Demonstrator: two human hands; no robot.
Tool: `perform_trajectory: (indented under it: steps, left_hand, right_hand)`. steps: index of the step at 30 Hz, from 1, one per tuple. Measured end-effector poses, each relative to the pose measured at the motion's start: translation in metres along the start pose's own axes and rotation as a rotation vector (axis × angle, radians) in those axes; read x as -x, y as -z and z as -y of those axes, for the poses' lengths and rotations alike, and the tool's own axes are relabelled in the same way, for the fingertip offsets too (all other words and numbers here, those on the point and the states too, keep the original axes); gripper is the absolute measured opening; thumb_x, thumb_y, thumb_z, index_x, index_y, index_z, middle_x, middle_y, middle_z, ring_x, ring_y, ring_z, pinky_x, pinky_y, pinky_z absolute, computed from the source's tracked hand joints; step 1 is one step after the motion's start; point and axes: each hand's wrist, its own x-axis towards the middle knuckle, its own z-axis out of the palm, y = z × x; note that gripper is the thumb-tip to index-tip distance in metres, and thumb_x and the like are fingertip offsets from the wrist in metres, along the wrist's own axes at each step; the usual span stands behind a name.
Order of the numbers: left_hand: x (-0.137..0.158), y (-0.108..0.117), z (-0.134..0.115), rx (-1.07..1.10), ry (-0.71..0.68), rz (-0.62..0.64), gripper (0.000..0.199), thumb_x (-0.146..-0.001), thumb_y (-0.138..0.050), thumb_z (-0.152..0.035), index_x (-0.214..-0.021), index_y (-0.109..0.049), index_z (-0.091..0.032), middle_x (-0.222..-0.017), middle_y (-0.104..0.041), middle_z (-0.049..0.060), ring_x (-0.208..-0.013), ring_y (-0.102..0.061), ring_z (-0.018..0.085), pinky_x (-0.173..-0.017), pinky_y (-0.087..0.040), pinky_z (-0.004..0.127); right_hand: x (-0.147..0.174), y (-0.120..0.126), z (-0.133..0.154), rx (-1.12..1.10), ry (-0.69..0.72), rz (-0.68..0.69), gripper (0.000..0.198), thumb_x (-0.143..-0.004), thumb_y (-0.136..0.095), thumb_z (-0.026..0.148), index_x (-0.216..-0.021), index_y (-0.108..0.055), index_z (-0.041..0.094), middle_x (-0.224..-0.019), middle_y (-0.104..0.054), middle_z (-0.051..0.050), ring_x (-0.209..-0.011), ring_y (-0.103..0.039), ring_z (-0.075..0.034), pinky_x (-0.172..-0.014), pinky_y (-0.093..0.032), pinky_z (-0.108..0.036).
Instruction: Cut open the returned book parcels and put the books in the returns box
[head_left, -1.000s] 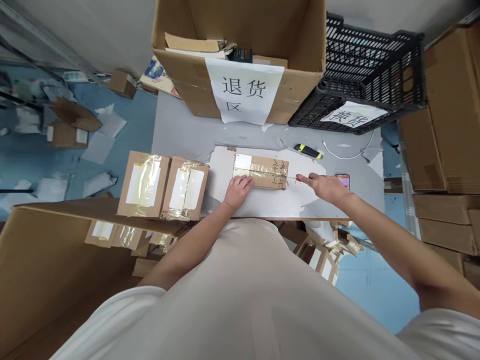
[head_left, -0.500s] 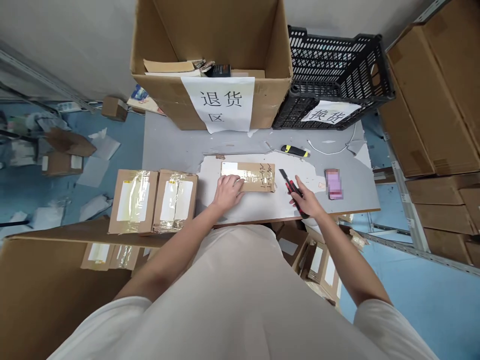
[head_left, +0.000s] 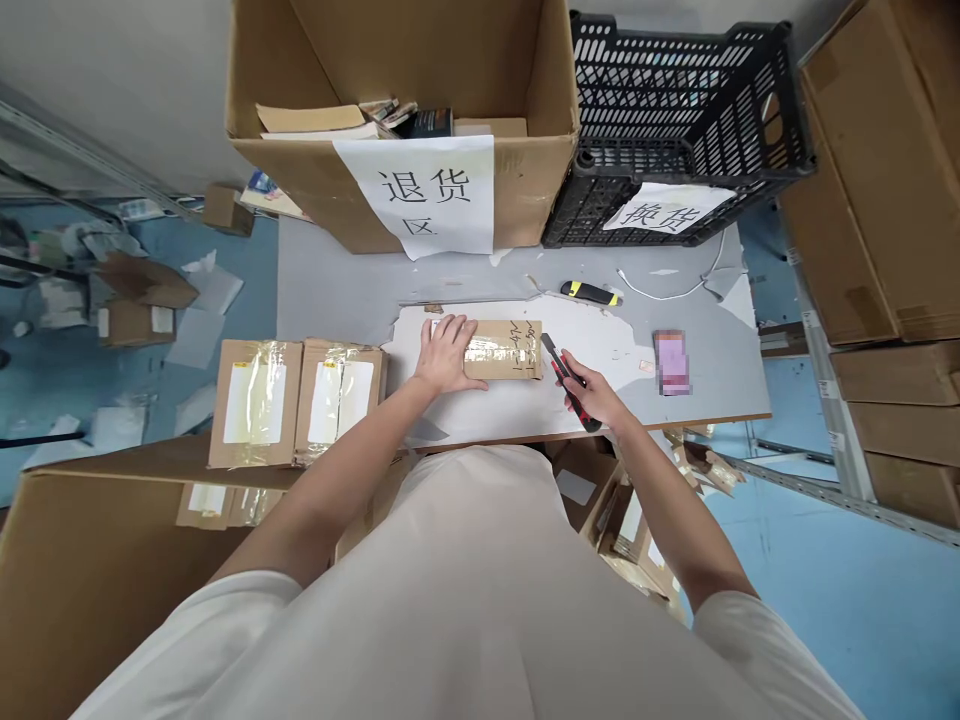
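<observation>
2 signs (head_left: 424, 200), 退货区 and 换货, beyond the taped carton (head_left: 501, 351)

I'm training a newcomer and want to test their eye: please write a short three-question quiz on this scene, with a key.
1. What does the right hand hold?
2. True or false: the left hand covers the handwritten marks on the taped carton.
3. In the picture, where is the black crate relative to the far open box? A: left. B: right. C: inside.

Key: 1. A utility knife. 2. False. 3. B.
</observation>
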Motion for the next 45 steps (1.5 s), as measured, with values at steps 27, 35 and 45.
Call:
perform_trajectory:
  steps: [27, 35, 45]
  left_hand:
    - [0.075, -0.002, -0.042, 0.226, 0.365, 0.063, 0.061, -0.091, -0.042, -0.042, -0.142, -0.036, -0.009, -0.111, -0.061, 0.017, -0.102, -0.059, 0.028, -0.092, -0.044, 0.043]
    - [0.082, -0.014, -0.038, 0.38, 0.398, -0.022, 0.07, -0.081, -0.055, -0.034, -0.144, -0.033, -0.013, -0.125, -0.054, 0.016, -0.098, -0.062, 0.025, -0.089, -0.05, 0.042]
    - [-0.06, 0.017, 0.008, 0.322, 0.114, 0.046, 0.053, -0.081, -0.052, -0.029, -0.131, -0.051, -0.012, -0.134, -0.055, 0.013, -0.128, -0.047, 0.027, -0.109, -0.037, 0.041]
  right_hand:
    - [-0.046, -0.085, 0.002, -0.506, 0.135, -0.2, 0.048, -0.072, -0.065, 0.049, -0.11, -0.048, 0.025, -0.107, -0.062, -0.004, -0.062, -0.058, -0.011, -0.057, -0.052, -0.029]
    - [-0.021, -0.075, -0.004, -0.444, 0.135, -0.19, 0.046, -0.073, -0.066, 0.044, -0.11, -0.05, 0.022, -0.116, -0.061, -0.007, -0.063, -0.056, -0.01, -0.062, -0.051, -0.032]
    - [0.046, -0.099, -0.032, -0.788, -0.223, 0.059, 0.049, -0.076, -0.069, 0.045, -0.115, -0.043, 0.03, -0.094, -0.071, -0.003, -0.08, -0.071, -0.021, -0.081, -0.054, -0.043]
